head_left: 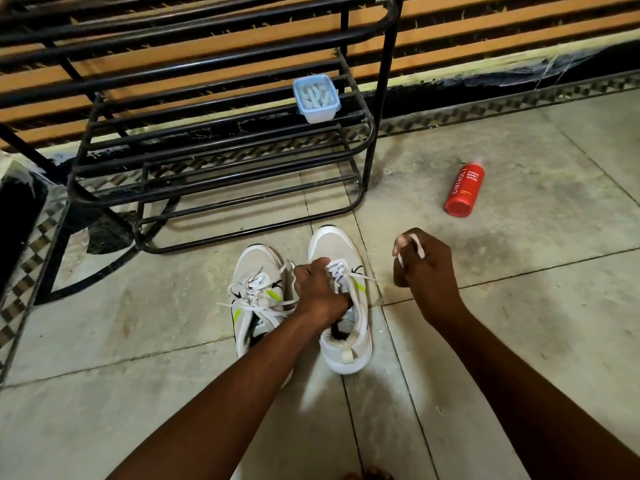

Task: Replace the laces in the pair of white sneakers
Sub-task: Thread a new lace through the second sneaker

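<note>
Right sneaker (341, 306) on the tiled floor (519, 306), beside the left sneaker (256, 296) with its loosened laces. The old lace (412, 245) should be drawn straight out of each eyelet while the shoe is steadied. Left hand (320, 289): fingers curled on the tongue and lacing. Right hand (424, 263), just beside: fingers closed, pinching the lace. Beyond the fingertips: rack (207, 133), box (316, 98), red bottle (464, 190).
</note>
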